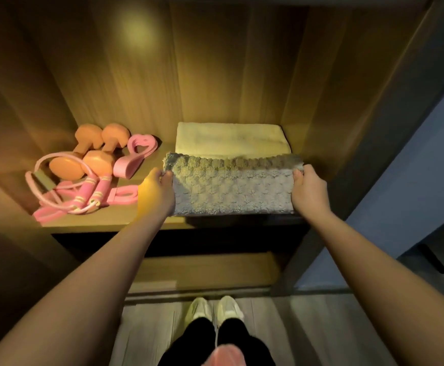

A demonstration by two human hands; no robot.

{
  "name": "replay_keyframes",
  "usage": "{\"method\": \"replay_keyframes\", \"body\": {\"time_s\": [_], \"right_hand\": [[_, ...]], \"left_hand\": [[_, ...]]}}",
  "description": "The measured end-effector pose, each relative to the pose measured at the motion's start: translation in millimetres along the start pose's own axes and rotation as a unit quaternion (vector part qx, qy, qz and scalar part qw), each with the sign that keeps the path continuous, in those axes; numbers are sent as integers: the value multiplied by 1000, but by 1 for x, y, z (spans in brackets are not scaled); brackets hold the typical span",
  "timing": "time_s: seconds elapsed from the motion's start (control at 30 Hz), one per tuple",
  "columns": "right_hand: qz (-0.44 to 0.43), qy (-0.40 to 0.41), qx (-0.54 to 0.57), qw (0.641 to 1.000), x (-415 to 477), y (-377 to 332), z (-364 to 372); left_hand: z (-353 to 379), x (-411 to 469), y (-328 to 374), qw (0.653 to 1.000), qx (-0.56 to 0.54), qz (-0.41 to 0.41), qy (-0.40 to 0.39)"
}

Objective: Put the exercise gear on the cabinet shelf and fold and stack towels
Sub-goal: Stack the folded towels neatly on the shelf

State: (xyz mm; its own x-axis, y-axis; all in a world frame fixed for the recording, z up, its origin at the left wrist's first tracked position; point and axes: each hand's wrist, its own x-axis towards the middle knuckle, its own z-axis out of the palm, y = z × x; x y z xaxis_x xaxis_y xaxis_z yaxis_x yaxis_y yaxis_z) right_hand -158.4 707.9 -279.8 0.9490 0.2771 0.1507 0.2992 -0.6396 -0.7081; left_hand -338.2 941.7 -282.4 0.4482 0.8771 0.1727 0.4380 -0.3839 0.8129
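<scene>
1. The rear towel (229, 138) lies on the right part of the shelf (147, 219).
2. The front towel (231, 188) sits just before the rear towel, held at its ends by the left hand (157, 191) and right hand (308, 191).
3. Two dumbbells (91, 151) lie side by side, left of the rear towel.
4. The jump rope (83, 194) lies left of the rear towel, further forward and before the dumbbells.

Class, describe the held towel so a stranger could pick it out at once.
On the lit wooden cabinet shelf, look right of the pink exercise gear. At the front edge, the left hand and right hand grip a folded grey towel by its ends. Unlike the smooth cream towel behind it, it is grey and bobbly.
</scene>
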Motion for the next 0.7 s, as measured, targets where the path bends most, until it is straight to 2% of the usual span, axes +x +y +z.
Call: {"method": "replay_keyframes", "body": {"time_s": [0.17,0.3,0.4,0.47,0.53,0.57,0.63,0.7], "right_hand": [[33,-12,-103,994,68,-14,29],[79,-75,-164,980,88,-2,53],[100,-70,-174,977,88,3,58],[67,-49,-239,967,84,-3,52],[-28,-5,-234,972,77,-12,47],[-88,8,-214,973,72,-19,47],[-193,-66,-208,957,62,-35,58],[-205,-203,-204,935,54,-44,76]], "left_hand": [[29,53,3,997,73,4,-31],[50,59,0,965,259,-13,-49],[51,57,2,966,252,-42,-29],[44,59,3,967,255,-11,-6],[40,56,6,951,285,117,17],[42,54,11,947,260,189,16],[57,46,26,939,224,256,-51],[79,39,33,914,270,261,-151]]}}
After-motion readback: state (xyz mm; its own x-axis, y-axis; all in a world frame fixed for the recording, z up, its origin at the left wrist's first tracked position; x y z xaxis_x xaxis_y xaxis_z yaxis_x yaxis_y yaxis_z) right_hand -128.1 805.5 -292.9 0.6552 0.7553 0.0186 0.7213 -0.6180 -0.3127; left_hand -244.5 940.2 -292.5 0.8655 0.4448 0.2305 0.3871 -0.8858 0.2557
